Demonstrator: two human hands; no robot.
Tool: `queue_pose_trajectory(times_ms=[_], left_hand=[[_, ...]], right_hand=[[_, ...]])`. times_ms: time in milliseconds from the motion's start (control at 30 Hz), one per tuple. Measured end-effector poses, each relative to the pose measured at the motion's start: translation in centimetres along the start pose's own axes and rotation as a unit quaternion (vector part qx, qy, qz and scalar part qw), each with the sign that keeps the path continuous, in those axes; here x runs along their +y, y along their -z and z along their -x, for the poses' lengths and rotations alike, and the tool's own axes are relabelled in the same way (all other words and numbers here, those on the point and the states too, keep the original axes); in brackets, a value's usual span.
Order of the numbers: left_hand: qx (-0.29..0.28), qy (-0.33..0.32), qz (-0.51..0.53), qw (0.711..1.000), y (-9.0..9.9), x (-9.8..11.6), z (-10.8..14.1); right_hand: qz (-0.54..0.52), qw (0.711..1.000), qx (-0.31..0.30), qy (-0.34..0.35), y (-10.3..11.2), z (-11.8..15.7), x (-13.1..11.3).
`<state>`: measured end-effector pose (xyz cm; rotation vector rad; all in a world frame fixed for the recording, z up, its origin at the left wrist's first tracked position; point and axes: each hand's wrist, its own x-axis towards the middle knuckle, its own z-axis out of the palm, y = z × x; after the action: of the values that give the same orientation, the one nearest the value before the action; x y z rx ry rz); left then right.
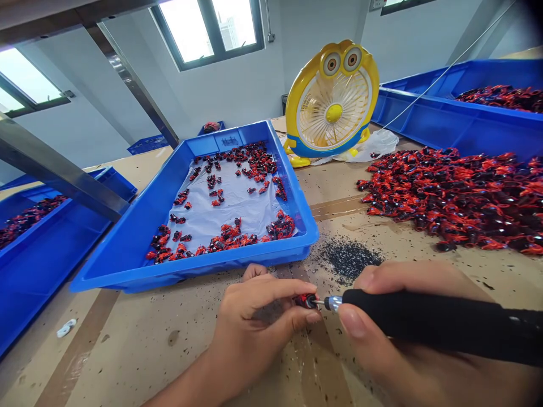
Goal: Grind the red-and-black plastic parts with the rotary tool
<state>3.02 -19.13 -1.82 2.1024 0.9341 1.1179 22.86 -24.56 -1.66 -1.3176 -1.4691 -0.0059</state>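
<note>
My left hand [258, 330] pinches a small red and black part [306, 301] between thumb and fingertips, just in front of the blue tray. My right hand [394, 345] is wrapped round a black pen-shaped tool [428, 319] with a silver collar. The tool's thin metal tip points left and meets the dark end of the held part. Beyond my hands, the blue tray [250, 257] holds many similar red and black parts on a white sheet. A large heap of such parts [462, 198] lies at the right.
A pile of black shavings [350, 259] lies behind the tool. A yellow fan [333, 113] stands past the tray. More blue trays are at the left [55, 249] and back right [445, 121]. A metal post [55, 164] slants across the left side.
</note>
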Motion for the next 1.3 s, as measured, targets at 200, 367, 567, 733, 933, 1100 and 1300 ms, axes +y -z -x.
queue_pose_trajectory(times_ms=[200, 367, 567, 733, 933, 1100, 1300], left_hand=[[-0.006, -0.003, -0.016, 1.0, 0.0, 0.1, -0.2], [0.004, -0.04, -0.027, 0.999, 0.0, -0.2, -0.2], [0.007, -0.053, -0.045, 0.998, 0.0, -0.3, -0.1], [0.0, -0.052, -0.035, 0.998, 0.1, -0.2, -0.1], [0.006, 0.009, -0.005, 1.0, 0.1, -0.1, 0.3], [0.021, 0.087, 0.027, 0.996, 0.0, 0.2, 0.6], [0.017, 0.124, 0.076, 0.989, 0.0, 0.2, 0.6]], right_hand=[[0.0, 1.0, 0.011, -0.029, -0.2, 0.2, -0.5], [0.034, 0.999, -0.011, 0.039, 0.0, -0.3, -0.3], [0.043, 0.997, -0.017, -0.069, -0.4, 0.0, -1.6], [0.027, 0.998, -0.027, -0.042, -0.2, -0.2, -1.1], [-0.099, 0.99, 0.084, -0.061, 0.1, 0.3, -0.2], [-0.166, 0.973, 0.144, -0.072, -0.7, 0.3, 0.2], [-0.18, 0.975, 0.122, -0.054, -1.2, -0.9, -0.1]])
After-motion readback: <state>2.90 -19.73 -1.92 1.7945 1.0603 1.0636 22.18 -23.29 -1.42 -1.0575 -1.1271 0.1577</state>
